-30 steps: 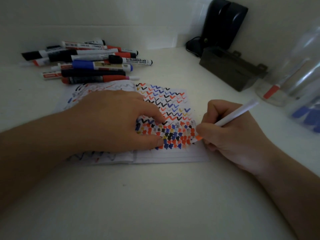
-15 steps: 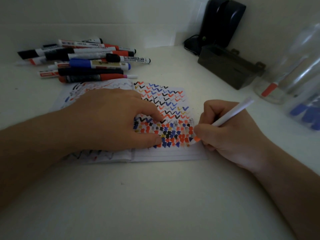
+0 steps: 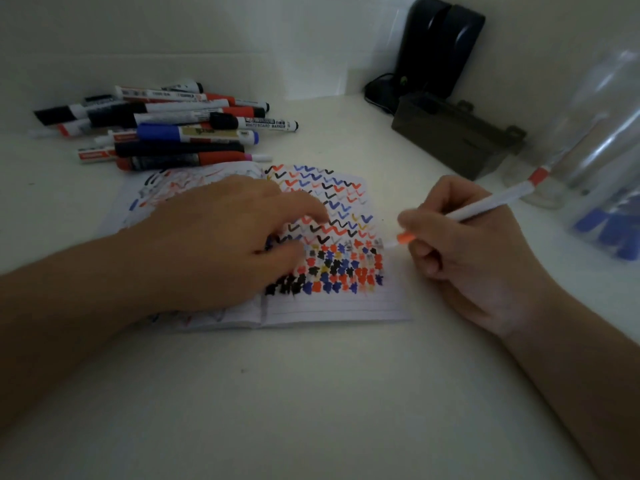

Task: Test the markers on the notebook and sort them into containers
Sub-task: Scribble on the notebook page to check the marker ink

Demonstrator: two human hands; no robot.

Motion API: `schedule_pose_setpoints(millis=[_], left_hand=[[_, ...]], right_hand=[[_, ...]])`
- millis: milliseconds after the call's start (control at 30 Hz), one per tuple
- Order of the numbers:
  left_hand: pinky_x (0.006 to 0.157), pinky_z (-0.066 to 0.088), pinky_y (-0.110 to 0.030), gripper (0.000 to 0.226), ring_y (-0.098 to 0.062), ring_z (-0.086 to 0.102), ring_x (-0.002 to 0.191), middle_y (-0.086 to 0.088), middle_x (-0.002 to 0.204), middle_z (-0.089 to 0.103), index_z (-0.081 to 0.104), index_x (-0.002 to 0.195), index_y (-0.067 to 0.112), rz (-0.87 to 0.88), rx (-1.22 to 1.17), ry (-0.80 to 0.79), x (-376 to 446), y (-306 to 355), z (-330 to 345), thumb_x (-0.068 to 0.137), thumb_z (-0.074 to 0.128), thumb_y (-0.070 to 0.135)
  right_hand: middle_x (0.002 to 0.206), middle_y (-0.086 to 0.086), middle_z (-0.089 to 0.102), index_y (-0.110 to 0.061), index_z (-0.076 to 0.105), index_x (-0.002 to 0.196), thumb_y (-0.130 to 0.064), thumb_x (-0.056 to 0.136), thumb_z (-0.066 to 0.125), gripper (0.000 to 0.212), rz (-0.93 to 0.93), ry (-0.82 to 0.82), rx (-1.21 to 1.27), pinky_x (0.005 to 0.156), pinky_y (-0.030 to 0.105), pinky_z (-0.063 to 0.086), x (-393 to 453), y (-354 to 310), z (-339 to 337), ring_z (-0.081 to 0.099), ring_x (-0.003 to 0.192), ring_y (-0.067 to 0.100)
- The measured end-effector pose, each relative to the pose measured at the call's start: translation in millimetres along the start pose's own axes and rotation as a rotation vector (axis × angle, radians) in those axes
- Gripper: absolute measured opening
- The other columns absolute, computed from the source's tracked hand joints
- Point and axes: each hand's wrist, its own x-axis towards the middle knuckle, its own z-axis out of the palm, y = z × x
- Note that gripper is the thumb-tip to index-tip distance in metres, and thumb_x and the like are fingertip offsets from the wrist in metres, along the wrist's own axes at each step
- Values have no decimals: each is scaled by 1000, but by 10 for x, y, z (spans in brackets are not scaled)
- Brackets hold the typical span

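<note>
An open lined notebook [image 3: 332, 308] lies in front of me, its pages covered with red, blue and black test marks. My left hand [image 3: 221, 244] rests flat on it, fingers spread, holding the page down. My right hand [image 3: 474, 251] grips a thin white marker [image 3: 485, 207] with an orange-red tip; the tip hovers just off the notebook's right edge. A pile of several red, blue and black markers [image 3: 180, 133] lies at the back left. Two clear containers stand at the right: one [image 3: 588, 140] with a red-ended marker inside, one [image 3: 620, 223] with blue markers.
A dark rectangular box [image 3: 450, 136] and a black device [image 3: 440, 50] with a cable stand at the back right against the wall. The white tabletop [image 3: 311, 393] stretches toward me below the notebook.
My right hand has lifted the marker tip off the page and drawn it to the right, past the notebook's edge. My left hand's fingers have shifted slightly on the page.
</note>
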Motion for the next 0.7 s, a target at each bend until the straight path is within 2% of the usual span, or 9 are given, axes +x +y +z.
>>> schedule_pose_setpoints(millis=[67,100,133,267,300,433,500,600,700], left_hand=[[75,50,-41,52,-4,54,85,18,92,57,40,132,53,26,-184,90,18,-26,35,98,44,13],[77,53,-42,62,-7,58,86,17,94,60,39,134,49,42,-221,124,15,-36,36,96,44,0],[78,55,-40,62,-7,61,88,19,97,64,38,135,46,59,-242,153,12,-49,32,97,44,-3],[76,50,-11,22,4,67,94,34,105,70,45,120,39,82,-400,110,-11,-19,-65,101,49,30],[75,50,-10,18,4,68,92,34,104,71,50,114,36,86,-428,109,-15,0,-86,97,48,36],[76,51,-13,10,6,68,88,37,101,70,57,107,35,111,-410,117,-18,39,-114,99,52,33],[75,50,-14,18,7,67,90,40,98,69,58,106,36,111,-404,116,-17,42,-122,95,46,44],[76,51,-18,17,4,67,93,40,98,68,60,106,37,131,-387,130,-18,45,-120,97,48,44],[76,51,-20,16,2,68,94,38,99,68,59,107,38,150,-398,127,-19,53,-121,97,47,45]], right_hand=[[56,5,45,-13,54,75,-13,87,76,25,47,-38,198,41,21,32,18,-14,-38,34,47,17],[59,3,46,-15,55,78,-17,87,75,22,56,-95,276,42,21,32,20,-22,-56,35,50,15],[63,1,47,-16,57,81,-23,86,76,21,66,-168,344,43,21,33,20,-35,-71,37,52,14],[74,6,61,-10,71,89,-34,75,70,28,144,-380,550,48,22,36,22,-98,-88,47,57,17],[74,8,63,-8,73,91,-33,71,66,33,153,-391,571,48,22,35,25,-103,-86,47,56,19],[65,11,60,-6,75,85,-28,62,58,36,173,-327,513,45,24,25,35,-93,-48,44,51,23],[62,12,58,-6,74,81,-25,63,53,34,186,-297,488,44,25,22,31,-93,-27,43,49,23],[62,12,58,-6,74,79,-21,69,43,36,182,-285,442,43,24,24,19,-95,5,42,49,23],[63,12,60,-7,75,79,-21,71,42,37,173,-279,401,43,23,26,14,-87,25,43,50,23]])
